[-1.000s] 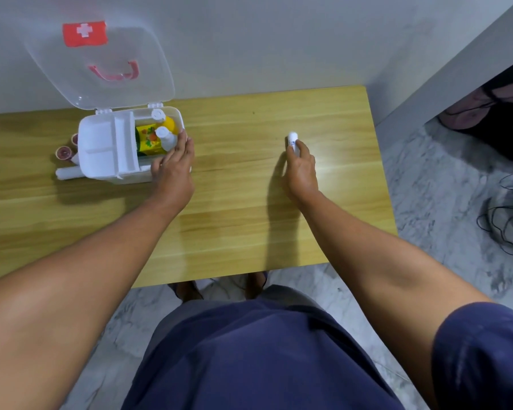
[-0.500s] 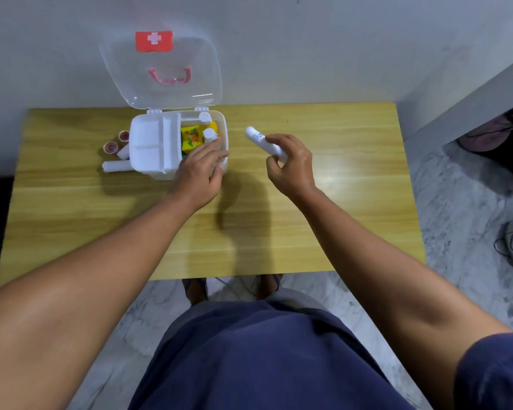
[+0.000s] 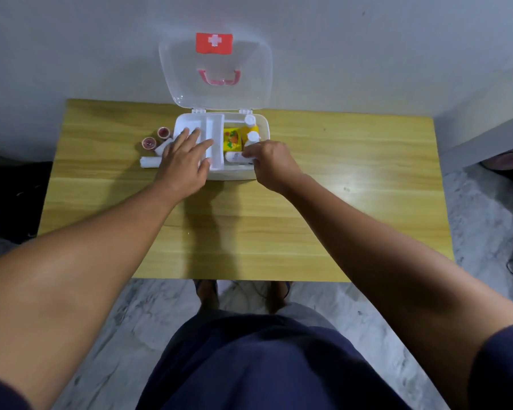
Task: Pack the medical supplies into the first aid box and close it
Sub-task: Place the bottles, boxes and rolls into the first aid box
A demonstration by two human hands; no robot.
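Observation:
The white first aid box point(image 3: 234, 174) stands open at the back of the wooden table point(image 3: 249, 232), its clear lid point(image 3: 216, 69) upright against the wall. Inside are a white tray insert point(image 3: 212, 125), a yellow packet point(image 3: 231, 139) and two white-capped bottles point(image 3: 253, 136). My right hand point(image 3: 271, 164) holds a white tube-shaped device point(image 3: 234, 156) lying in the box's front right part. My left hand point(image 3: 184, 158) rests spread on the tray insert's left side. Two rolled white bandages point(image 3: 148, 162) and two small red-lidded jars point(image 3: 148, 143) lie on the table left of the box.
A grey wall runs right behind the table. A marble floor lies below the near edge, with my feet point(image 3: 208, 288) under it. Dark objects sit on the floor at far left and far right.
My right hand has carried the white device from the table's right side into the box. My left hand has slid from the box's right front to the tray insert. The camera view shifted left.

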